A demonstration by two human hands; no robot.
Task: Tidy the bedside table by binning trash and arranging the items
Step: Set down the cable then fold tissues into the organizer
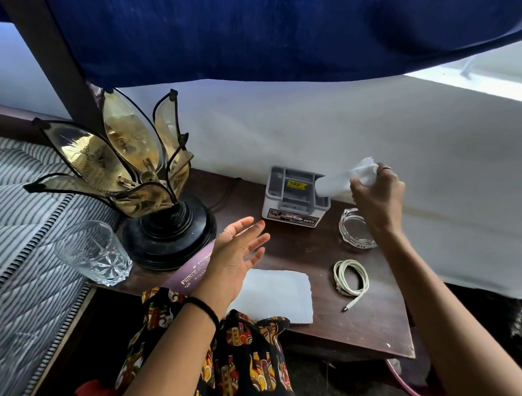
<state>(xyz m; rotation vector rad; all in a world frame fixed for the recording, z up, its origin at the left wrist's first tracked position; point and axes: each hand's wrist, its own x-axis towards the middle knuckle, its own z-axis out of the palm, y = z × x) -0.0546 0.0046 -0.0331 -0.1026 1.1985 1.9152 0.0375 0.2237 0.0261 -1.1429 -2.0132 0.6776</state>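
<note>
Organiser (295,196) labelled OPEL, right hand (376,200) fingers pinching tissue (344,179), left hand (236,256) fingers spread

purple book (197,270): mostly hidden under left hand (236,256) and lamp base; spine text only partly readable
pink plastic bin (418,393): only rim arc visible, rest behind right forearm and the dark wooden bedside table (352,330)
grey plastic organizer box (295,196): right compartment covered by crumpled white tissue (344,180); label text too small
</note>
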